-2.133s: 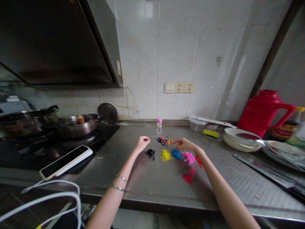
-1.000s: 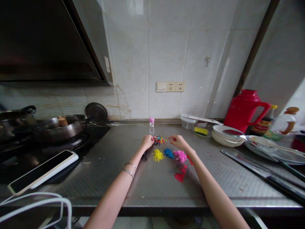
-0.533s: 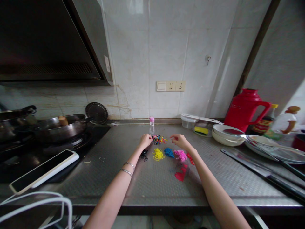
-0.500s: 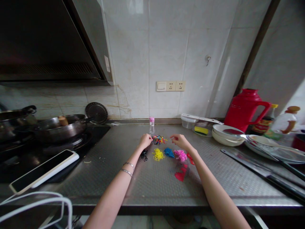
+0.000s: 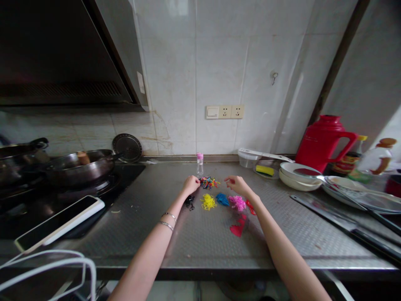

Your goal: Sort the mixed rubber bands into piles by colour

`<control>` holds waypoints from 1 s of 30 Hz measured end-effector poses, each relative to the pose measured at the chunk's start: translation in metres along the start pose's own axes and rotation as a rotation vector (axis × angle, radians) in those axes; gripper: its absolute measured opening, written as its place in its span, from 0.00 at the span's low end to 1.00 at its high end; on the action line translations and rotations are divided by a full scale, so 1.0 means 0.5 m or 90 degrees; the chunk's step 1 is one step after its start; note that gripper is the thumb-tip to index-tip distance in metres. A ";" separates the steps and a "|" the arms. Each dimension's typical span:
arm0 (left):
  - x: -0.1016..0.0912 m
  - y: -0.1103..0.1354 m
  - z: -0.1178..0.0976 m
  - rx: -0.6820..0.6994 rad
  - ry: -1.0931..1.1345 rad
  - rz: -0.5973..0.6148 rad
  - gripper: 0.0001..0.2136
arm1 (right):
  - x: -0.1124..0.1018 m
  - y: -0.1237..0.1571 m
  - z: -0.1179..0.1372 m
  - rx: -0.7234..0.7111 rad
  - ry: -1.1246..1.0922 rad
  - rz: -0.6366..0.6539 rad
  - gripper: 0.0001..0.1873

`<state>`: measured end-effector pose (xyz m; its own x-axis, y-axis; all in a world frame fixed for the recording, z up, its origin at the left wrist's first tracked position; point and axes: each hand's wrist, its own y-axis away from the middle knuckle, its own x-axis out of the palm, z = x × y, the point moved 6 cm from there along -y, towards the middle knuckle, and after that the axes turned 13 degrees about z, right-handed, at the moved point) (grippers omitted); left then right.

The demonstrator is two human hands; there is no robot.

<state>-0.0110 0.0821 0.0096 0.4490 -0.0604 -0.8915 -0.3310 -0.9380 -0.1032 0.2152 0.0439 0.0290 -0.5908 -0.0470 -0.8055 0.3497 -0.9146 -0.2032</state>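
Observation:
A mixed heap of small colourful rubber bands (image 5: 208,182) lies on the metal counter (image 5: 206,246), between my hands. My left hand (image 5: 191,184) touches the heap's left edge, fingertips pinched together; anything in them is too small to make out. To the right of the heap, a little apart from it, is my right hand (image 5: 237,185), its fingers curled in a pinch with nothing recognisable in it. Nearer me, sorted piles form a row: black bands (image 5: 189,203), yellow bands (image 5: 208,202), blue bands (image 5: 222,199), pink bands (image 5: 237,203) and red bands (image 5: 250,207), the last partly hidden by my right wrist.
Behind the heap stands a small clear bottle (image 5: 199,164) with a pink cap. A clear packet with red print (image 5: 238,225) lies in front. On the left are a pan (image 5: 78,169) and a phone-like device (image 5: 59,225); on the right, bowls (image 5: 299,179), a knife (image 5: 326,215) and a red thermos (image 5: 322,144).
The hands and the piles hold nearly the same places. The whole view has shifted very slightly.

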 end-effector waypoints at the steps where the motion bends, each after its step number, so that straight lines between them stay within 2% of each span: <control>1: 0.000 -0.001 0.002 0.003 0.002 -0.003 0.10 | 0.000 0.001 0.001 -0.002 -0.002 0.000 0.17; 8: -0.008 -0.007 0.009 0.007 0.030 -0.013 0.10 | 0.000 0.000 -0.007 0.006 -0.013 0.003 0.17; 17: -0.041 0.006 -0.006 0.008 0.061 -0.010 0.09 | 0.001 -0.002 -0.018 0.020 -0.014 0.001 0.17; 19: -0.051 0.007 -0.003 0.012 0.068 0.030 0.10 | 0.001 -0.001 -0.017 0.022 -0.013 0.000 0.17; 25: -0.092 0.028 0.017 0.029 0.097 0.216 0.08 | 0.005 -0.001 -0.010 0.014 -0.003 0.011 0.17; 30: -0.110 0.059 0.041 -0.024 0.114 0.349 0.06 | 0.005 -0.002 -0.009 0.024 0.008 0.014 0.17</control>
<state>-0.0627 0.0647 0.0466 0.3546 -0.5946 -0.7216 -0.5261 -0.7649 0.3718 0.2168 0.0464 0.0245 -0.5742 -0.0626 -0.8163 0.3349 -0.9278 -0.1645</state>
